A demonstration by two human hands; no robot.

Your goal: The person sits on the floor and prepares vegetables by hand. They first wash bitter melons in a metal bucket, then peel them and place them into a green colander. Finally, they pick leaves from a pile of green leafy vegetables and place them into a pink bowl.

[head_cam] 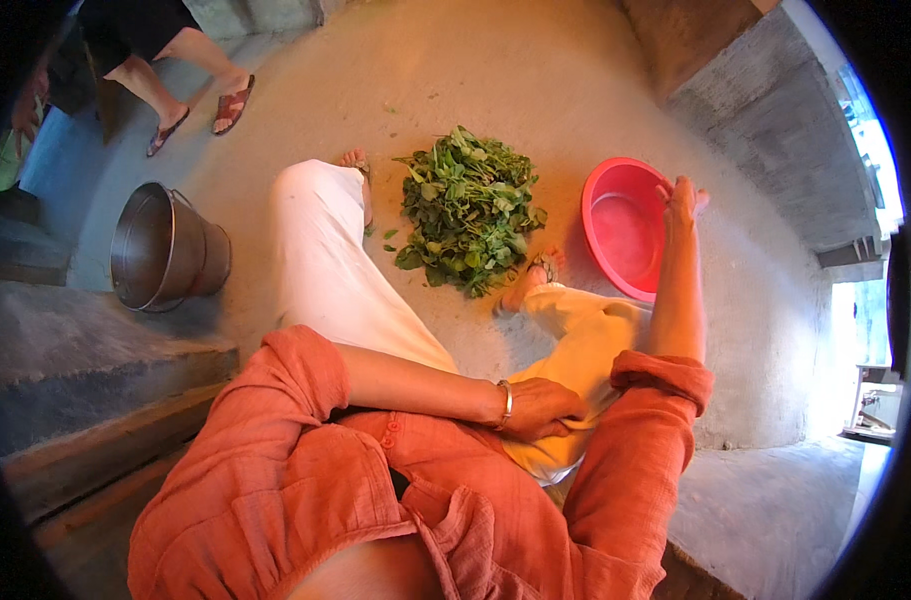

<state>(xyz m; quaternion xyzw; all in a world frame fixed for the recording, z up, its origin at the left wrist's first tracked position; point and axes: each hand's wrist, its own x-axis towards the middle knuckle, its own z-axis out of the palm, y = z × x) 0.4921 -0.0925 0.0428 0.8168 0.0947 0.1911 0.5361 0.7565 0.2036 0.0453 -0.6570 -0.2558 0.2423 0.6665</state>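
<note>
My left hand point(541, 409), with a metal bangle point(508, 403) at its wrist, reaches across my lap to my right thigh. Its fingers are bent against the trouser leg point(575, 341); whether they pinch the cloth is unclear. My right hand point(682, 199) is stretched forward at the right rim of a pink plastic basin point(626, 225), overlapping it in view. Its fingers are apart and appear to hold nothing. Nothing shows inside the basin. Between my feet, a heap of leafy green stems point(470, 210) lies on the concrete floor point(350, 90).
A metal bucket point(174, 247) stands to the left, its mouth turned towards me. Beyond it are the legs of another person point(200, 60) in sandals, and a hand point(26, 112) at the far left edge. A concrete wall point(778, 127) runs along the right; a ledge point(102, 337) lies left.
</note>
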